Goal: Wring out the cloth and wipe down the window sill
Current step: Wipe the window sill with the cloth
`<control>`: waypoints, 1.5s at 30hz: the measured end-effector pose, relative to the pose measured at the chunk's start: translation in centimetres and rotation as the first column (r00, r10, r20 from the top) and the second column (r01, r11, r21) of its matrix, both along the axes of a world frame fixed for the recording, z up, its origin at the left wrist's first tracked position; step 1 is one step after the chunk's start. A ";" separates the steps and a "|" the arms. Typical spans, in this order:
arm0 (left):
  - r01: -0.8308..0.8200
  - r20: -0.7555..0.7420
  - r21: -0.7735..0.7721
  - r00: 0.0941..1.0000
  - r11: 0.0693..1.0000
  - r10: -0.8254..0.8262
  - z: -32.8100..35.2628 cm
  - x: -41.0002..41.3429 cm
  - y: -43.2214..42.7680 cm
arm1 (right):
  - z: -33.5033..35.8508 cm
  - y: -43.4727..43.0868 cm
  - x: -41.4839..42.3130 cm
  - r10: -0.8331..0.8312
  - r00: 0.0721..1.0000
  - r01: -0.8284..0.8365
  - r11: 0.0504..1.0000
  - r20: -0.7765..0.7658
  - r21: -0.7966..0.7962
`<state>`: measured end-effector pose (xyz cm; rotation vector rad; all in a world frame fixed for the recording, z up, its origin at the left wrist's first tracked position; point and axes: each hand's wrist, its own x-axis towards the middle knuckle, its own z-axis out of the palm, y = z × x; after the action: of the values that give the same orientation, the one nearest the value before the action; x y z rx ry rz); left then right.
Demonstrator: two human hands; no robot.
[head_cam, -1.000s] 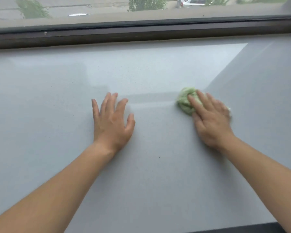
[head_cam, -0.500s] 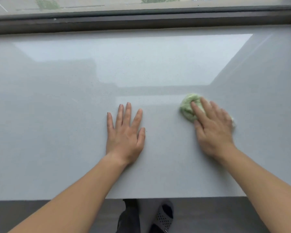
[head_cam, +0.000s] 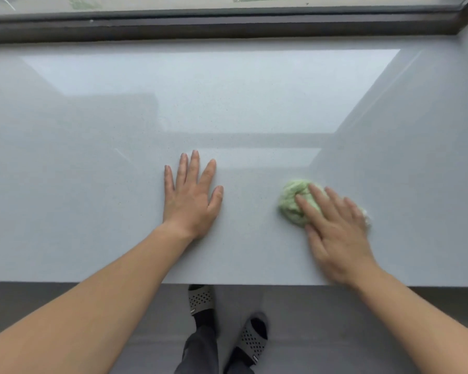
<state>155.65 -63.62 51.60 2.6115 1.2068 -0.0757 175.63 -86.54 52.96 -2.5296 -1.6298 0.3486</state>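
Observation:
A wide, glossy pale grey window sill (head_cam: 92, 184) fills most of the view. A bunched light green cloth (head_cam: 292, 201) lies on it right of centre. My right hand (head_cam: 333, 233) presses down on the cloth with straight fingers and covers its right half; the hand is blurred. My left hand (head_cam: 191, 197) rests flat on the bare sill to the left of the cloth, fingers spread, about a hand's width from it.
The dark window frame (head_cam: 227, 25) runs along the back of the sill, with glass above it. The sill's front edge (head_cam: 254, 283) crosses the lower part of the view. Below it are grey floor and my feet in perforated slippers (head_cam: 200, 298).
My right hand has slid the cloth back toward the sill's front edge. The view has tilted down, so the front edge, floor and feet now show. My left hand stays flat.

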 end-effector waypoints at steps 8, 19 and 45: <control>-0.050 0.009 -0.011 0.999 0.999 0.050 0.4 0.9 -2.5 | 0.0 -1.7 -7.7 -0.104 0.994 0.104 0.995 -0.015 0.004; -0.073 0.009 0.006 0.997 0.997 0.073 0.3 4.5 -2.8 | -0.3 1.9 4.3 -0.349 0.937 0.349 0.937 -0.015 -0.022; -0.007 0.008 0.044 1.000 0.999 0.006 -0.4 18.3 8.0 | -0.9 20.2 20.0 -0.244 0.970 0.243 0.970 0.021 0.012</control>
<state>173.99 -55.66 51.17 2.6435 1.2280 -0.0384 195.61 -66.30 52.02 -2.6950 -1.3017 0.2870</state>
